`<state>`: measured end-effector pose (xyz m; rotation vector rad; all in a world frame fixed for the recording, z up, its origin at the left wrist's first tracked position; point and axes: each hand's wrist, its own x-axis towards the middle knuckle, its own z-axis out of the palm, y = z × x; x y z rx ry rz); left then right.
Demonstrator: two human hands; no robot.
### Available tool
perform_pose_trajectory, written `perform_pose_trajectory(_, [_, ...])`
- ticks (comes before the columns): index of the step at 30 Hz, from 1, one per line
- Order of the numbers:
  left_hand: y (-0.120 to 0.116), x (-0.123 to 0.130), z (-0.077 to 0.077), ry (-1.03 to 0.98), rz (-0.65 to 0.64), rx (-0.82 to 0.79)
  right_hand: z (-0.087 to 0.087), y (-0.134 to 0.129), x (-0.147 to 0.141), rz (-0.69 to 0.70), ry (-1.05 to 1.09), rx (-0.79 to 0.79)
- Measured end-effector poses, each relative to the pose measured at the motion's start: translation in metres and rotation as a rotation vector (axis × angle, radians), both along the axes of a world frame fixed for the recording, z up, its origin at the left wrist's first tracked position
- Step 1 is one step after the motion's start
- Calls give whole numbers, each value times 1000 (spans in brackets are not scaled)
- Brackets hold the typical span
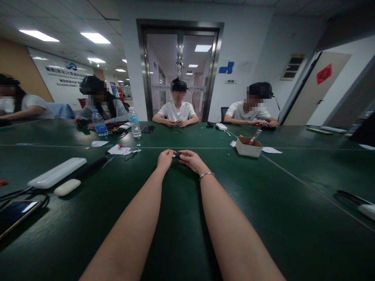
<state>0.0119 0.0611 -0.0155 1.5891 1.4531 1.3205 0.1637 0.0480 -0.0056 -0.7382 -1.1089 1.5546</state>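
Both my arms reach forward over the dark green table (181,203). Between my hands is a small dark object with a light, metallic-looking end (176,155); its exact kind is too small to tell. The fingers of my left hand (165,160) are closed at its light end. My right hand (191,160), with a silver bracelet at the wrist, pinches the dark end. The fingertips of the two hands are close together, just above or on the tabletop.
At left lie a white power bank (57,173), a white oval case (67,187) and a phone (17,214) with cables. Beyond stand two bottles (134,123) and paper scraps. A small box (249,147) is ahead right. Several people sit across the table.
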Motion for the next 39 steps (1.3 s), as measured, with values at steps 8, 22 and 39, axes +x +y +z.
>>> perform_pose_trajectory(8, [3, 0, -3, -36, -13, -1, 1, -1, 0, -19, -5, -32])
perform_pose_trajectory(22, [-1, 7, 0, -225, -123, 114, 3, 0, -1, -94, 19, -89])
perform_pose_trajectory(39, [-1, 4, -3, -187, -171, 145, 6, -1, -2, -154, 1, -100])
